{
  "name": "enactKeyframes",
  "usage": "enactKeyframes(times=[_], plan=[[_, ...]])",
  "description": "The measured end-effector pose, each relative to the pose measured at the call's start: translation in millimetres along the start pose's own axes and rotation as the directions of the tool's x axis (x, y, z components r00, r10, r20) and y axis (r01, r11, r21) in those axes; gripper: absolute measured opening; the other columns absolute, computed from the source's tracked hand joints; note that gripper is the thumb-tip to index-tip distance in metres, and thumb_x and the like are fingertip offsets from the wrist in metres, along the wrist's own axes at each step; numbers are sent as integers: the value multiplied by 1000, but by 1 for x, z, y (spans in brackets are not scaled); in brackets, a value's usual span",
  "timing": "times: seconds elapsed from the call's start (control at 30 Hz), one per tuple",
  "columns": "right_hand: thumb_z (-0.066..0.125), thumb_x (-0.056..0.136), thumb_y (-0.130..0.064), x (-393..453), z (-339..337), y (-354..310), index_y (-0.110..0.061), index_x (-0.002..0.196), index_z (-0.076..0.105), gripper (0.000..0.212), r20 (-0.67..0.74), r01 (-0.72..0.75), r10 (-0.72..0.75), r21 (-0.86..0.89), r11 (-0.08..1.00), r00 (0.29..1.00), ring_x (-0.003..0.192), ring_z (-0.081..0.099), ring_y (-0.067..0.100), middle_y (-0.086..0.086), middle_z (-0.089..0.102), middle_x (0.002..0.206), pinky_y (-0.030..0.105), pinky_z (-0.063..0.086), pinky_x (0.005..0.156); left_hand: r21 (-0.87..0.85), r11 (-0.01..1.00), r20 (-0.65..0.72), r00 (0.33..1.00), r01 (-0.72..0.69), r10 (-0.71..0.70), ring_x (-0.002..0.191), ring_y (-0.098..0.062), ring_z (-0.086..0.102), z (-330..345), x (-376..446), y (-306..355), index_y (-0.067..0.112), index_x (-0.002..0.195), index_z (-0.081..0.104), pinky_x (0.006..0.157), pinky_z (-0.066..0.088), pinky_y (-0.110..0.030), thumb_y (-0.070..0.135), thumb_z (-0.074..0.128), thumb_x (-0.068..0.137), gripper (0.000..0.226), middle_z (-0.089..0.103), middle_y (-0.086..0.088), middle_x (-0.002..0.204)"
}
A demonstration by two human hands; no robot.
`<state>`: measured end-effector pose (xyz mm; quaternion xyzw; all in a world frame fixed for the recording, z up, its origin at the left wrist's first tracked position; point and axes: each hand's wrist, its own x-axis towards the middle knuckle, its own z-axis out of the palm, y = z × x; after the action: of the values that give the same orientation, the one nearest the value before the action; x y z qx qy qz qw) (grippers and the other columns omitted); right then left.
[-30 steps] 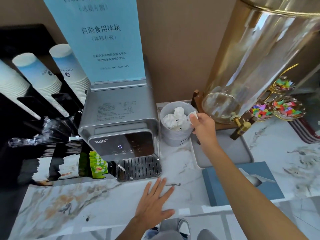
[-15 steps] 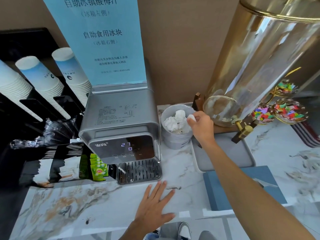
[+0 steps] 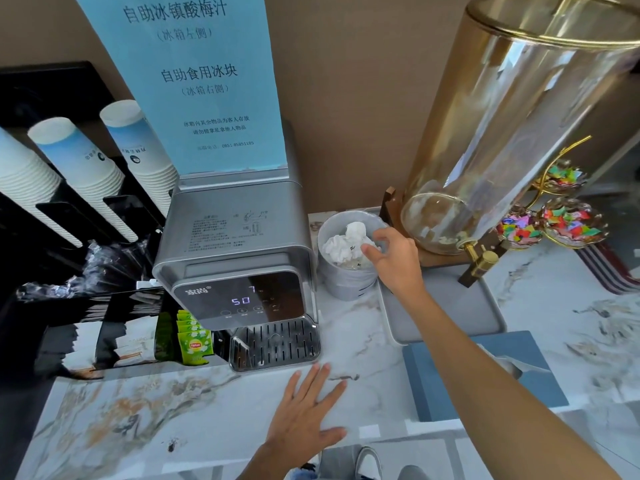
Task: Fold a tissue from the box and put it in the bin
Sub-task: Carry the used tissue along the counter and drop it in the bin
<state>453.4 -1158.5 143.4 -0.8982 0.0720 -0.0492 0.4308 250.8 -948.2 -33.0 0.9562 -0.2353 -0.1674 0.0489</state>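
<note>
A single wide-angle view was taken from head height, aimed forward and steeply down at a marble counter [image 3: 145, 410]. The near edge and both forearms were seen close up; the wall [image 3: 346, 98] behind was bent by the lens.

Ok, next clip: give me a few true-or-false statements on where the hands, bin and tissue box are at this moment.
1. The right hand is over the bin with fingers spread. True.
2. The left hand grips the tissue box. False: it lies flat on the marble counter, apart from the box.
3. The bin holds crumpled white tissues. True.
4. The bin stands left of the water dispenser. False: it stands on its right.
</note>
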Motion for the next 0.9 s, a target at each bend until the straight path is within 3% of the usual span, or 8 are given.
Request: enactKeyframes(times=[0.23, 0.33, 0.47, 0.57, 0.73, 0.9], plan=[[70, 86, -33, -21, -17, 1, -12, 132, 55, 53, -5, 25, -25, 44, 999, 1000, 127, 43, 25, 6, 60, 131, 33, 39, 102, -13, 1000, -26, 1000, -16, 15, 148, -24, 23, -3, -1, 1, 34, 152, 34, 110, 21, -50, 77, 44, 82, 83, 34, -10, 160], [70, 85, -37, -34, -28, 12, -16, 133, 55, 54, -20, 31, -30, 66, 997, 999, 128, 45, 23, 4, 58, 134, 28, 36, 99, -16, 999, -35, 999, -28, 27, 148, -28, 29, -1, -2, 2, 34, 152, 35, 111, 21, -49, 74, 49, 81, 83, 33, -10, 161], [71, 84, -37, -55, -51, 29, -19, 129, 58, 51, -64, 22, -18, 73, 997, 998, 124, 51, 22, 0, 61, 131, 42, 43, 104, 8, 999, -58, 998, -33, 33, 149, -28, 21, 5, 0, 0, 33, 151, 37, 112, 20, -51, 73, 49, 82, 81, 33, -11, 161], [72, 85, -30, -73, -69, 43, -18, 128, 58, 46, -112, 15, -6, 79, 997, 994, 120, 52, 22, -5, 59, 125, 41, 44, 101, 11, 999, -65, 997, -34, 34, 150, -29, 19, 10, 1, 0, 32, 151, 39, 115, 17, -50, 73, 49, 83, 80, 31, -10, 162], [73, 83, -34, -97, -99, 85, -17, 132, 57, 54, -170, -61, 53, -38, 997, 984, 123, 51, 24, 5, 60, 133, 46, 44, 103, 33, 998, -80, 995, -53, 55, 149, -31, 20, 14, 3, -2, 30, 150, 42, 118, 14, -49, 72, 53, 81, 81, 36, -12, 159], [79, 76, -38, -119, -123, 128, -26, 130, 56, 60, -30, -72, 67, -207, 976, 997, 123, 49, 24, 0, 61, 131, 48, 38, 106, 49, 997, -121, 991, -60, 65, 151, -28, 14, 19, 7, -5, 29, 148, 45, 117, 15, -50, 71, 56, 79, 81, 39, -12, 158]])
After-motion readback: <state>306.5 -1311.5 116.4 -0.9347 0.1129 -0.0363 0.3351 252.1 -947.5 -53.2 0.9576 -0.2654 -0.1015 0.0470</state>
